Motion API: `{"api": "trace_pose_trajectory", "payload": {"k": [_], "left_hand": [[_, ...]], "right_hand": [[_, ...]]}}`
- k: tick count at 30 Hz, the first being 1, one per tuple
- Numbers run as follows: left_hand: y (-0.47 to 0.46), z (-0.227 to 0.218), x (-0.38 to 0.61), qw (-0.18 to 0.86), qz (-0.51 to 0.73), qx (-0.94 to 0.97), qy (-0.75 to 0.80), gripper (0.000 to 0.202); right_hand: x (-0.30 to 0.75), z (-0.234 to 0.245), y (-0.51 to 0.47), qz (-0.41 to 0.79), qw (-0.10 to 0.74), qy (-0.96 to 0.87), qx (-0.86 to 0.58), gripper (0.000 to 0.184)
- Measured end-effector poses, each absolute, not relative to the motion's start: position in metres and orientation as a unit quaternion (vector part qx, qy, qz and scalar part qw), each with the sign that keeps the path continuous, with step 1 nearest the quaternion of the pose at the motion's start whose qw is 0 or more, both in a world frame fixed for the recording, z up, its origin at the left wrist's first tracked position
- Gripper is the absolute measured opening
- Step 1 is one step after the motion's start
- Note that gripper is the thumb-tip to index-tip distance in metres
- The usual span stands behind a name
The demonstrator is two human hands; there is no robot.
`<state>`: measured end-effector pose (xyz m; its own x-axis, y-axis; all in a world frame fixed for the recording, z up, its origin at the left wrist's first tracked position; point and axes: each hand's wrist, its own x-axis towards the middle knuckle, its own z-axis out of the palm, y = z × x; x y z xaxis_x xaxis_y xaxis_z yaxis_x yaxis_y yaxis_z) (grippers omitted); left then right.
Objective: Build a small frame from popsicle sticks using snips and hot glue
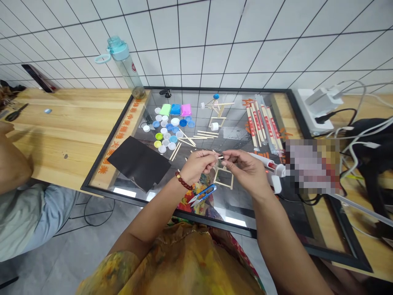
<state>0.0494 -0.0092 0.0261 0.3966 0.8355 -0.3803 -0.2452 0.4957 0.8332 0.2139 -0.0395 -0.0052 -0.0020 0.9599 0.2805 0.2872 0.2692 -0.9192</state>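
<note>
My left hand [198, 164] and my right hand [245, 168] meet above the glass table top [239, 141]. Between their fingertips they pinch a thin wooden stick [219, 155], one hand at each end. Just under the hands lies a small square frame of sticks [225, 178]. Blue-handled snips [202, 195] lie on the glass by my left wrist. A white glue gun [272, 170] rests right of my right hand.
Several bottle caps [167, 133], clay blocks [175, 109], loose sticks [196, 137], a stick model [216, 110] and wrapped chopsticks [262, 125] lie farther back. A black sheet [138, 162] lies left. A water bottle [124, 65], cables [365, 135], and another person's arm [12, 164] at left.
</note>
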Motion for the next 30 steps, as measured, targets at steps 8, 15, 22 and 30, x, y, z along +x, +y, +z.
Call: {"api": "trace_pose_trajectory", "payload": {"k": [8,15,22,30], "left_hand": [[-0.009,0.027,0.049,0.71,0.354,0.416,0.445,0.012],[-0.01,0.027,0.05,0.708,0.342,0.424,0.448,0.017],[-0.01,0.027,0.049,0.721,0.346,0.409,0.439,0.014],[-0.008,0.024,0.049,0.758,0.355,0.347,0.422,0.013]], "right_hand": [[0.212,0.002,-0.041,0.333,0.494,-0.624,-0.506,0.019],[0.204,-0.001,-0.039,0.42,0.522,-0.527,-0.522,0.017],[0.203,0.001,-0.036,0.479,0.548,-0.446,-0.521,0.022],[0.211,0.0,-0.038,0.428,0.537,-0.522,-0.505,0.03]]}}
